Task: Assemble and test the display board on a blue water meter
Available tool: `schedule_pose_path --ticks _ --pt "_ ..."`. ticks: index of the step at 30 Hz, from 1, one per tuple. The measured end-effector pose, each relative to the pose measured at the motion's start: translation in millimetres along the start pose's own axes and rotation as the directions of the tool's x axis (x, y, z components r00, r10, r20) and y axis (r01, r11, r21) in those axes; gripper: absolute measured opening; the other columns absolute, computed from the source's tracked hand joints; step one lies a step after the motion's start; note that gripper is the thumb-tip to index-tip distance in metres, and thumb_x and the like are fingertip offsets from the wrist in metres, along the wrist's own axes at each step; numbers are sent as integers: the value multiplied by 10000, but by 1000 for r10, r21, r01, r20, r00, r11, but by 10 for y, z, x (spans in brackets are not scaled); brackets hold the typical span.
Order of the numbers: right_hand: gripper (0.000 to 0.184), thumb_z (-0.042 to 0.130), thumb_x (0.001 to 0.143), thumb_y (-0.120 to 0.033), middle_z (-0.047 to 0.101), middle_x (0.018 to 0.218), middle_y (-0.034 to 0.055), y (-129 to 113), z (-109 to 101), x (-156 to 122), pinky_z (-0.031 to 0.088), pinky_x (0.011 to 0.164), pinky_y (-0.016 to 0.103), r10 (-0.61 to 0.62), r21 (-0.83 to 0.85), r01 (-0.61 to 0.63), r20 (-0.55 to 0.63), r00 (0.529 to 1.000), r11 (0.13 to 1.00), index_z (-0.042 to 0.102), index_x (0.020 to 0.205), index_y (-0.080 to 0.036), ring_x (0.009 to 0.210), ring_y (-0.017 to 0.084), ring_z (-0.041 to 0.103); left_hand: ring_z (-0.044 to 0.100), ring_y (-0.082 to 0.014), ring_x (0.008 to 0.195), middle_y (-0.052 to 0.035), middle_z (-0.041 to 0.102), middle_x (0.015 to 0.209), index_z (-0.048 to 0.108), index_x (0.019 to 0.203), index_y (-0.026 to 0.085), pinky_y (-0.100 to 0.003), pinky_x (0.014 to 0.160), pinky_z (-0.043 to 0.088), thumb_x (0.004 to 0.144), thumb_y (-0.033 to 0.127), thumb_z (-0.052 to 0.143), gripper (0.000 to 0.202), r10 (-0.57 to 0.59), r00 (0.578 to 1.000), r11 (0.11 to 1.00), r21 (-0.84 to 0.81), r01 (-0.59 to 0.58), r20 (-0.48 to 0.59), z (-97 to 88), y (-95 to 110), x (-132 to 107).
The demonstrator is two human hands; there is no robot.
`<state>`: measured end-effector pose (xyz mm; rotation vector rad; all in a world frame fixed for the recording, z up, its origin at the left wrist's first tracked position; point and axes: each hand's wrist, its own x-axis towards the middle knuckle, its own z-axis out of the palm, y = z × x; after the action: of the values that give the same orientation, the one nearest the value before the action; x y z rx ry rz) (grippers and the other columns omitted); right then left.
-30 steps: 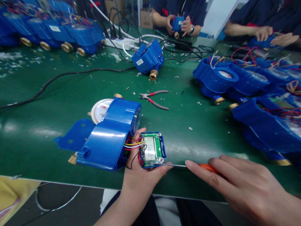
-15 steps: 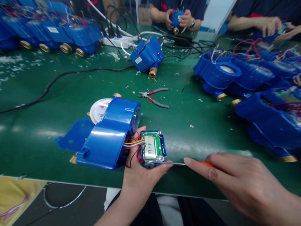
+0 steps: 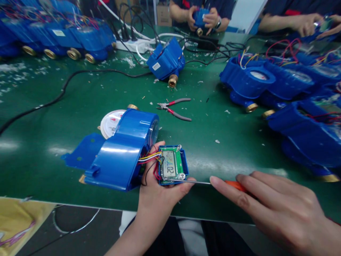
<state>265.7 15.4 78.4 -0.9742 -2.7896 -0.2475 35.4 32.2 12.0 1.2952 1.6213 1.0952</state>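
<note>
My left hand [image 3: 160, 192] is closed around a small blue case holding a green circuit board [image 3: 172, 165] with a lit LCD display. Thin red, yellow, white and black wires [image 3: 149, 157] run from the board into a blue water meter housing [image 3: 119, 149] lying on its side just left of it. In my right hand [image 3: 277, 209] is a screwdriver [image 3: 236, 185] with an orange handle, its thin shaft pointing left. The shaft's tip reaches the board's lower edge near my left thumb. Behind the housing rests a round white meter dial [image 3: 112, 122].
Cutting pliers [image 3: 174, 108] lie open beyond the board. Another blue meter [image 3: 167, 61] stands farther back beside a power strip [image 3: 134, 45] and black cables. Rows of meters line the left and right. Two co-workers' hands [image 3: 204, 20] handle meters across the green table.
The LCD, showing faint segments before, now shows dark, clear characters. Both hands keep nearly the same place, with the screwdriver tip still at the board's lower edge.
</note>
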Motion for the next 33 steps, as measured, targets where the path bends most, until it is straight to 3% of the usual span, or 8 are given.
schedule_pose_path --ticks 10,18,22,26,30,33 --pt "381 419 956 -67 578 723 33 -56 80 -39 342 596 303 15 -64 -21 -92 996 998 514 1324 -104 634 148 488 525 -384 1223 -163 576 1271 493 1241 156 -570 1087 352 434 352 811 889 -153 987 983 -105 147 -50 55 120 33" --pt "403 381 956 -58 502 663 -5 7 238 -86 282 540 272 70 63 -66 -68 995 996 515 1321 -163 552 124 419 512 -348 1251 -115 597 1242 507 1247 201 -531 1108 351 530 351 836 803 10 999 1000 -22 -11 -39 20 26 33" --pt "402 373 952 -67 512 677 -10 81 293 -38 268 506 253 106 234 -99 -18 994 967 509 1305 -202 535 116 426 522 -337 1238 -126 570 1288 493 1261 181 -525 1121 332 547 320 836 804 94 994 995 -14 -94 -50 34 -11 42" --pt "424 375 951 -76 543 735 2 145 308 -4 303 520 236 99 387 -112 55 994 915 471 1342 -208 575 108 471 528 -321 1232 -112 563 1280 484 1276 195 -499 1116 344 559 296 829 802 101 994 995 -1 -101 -45 32 -4 62" --pt "402 388 959 -84 528 674 3 97 253 -13 273 513 279 70 122 -63 -50 996 991 502 1324 -207 553 142 418 516 -329 1242 -117 558 1278 468 1288 199 -513 1118 330 550 329 835 835 63 997 998 -9 -63 -35 4 10 59" --pt "432 443 925 -42 594 744 41 -2 142 -25 310 573 314 40 -41 -44 -107 994 998 505 1335 -164 674 179 485 508 -332 1248 -117 549 1298 453 1310 211 -520 1111 332 555 351 836 858 56 998 998 -4 -56 -23 -2 -2 50"
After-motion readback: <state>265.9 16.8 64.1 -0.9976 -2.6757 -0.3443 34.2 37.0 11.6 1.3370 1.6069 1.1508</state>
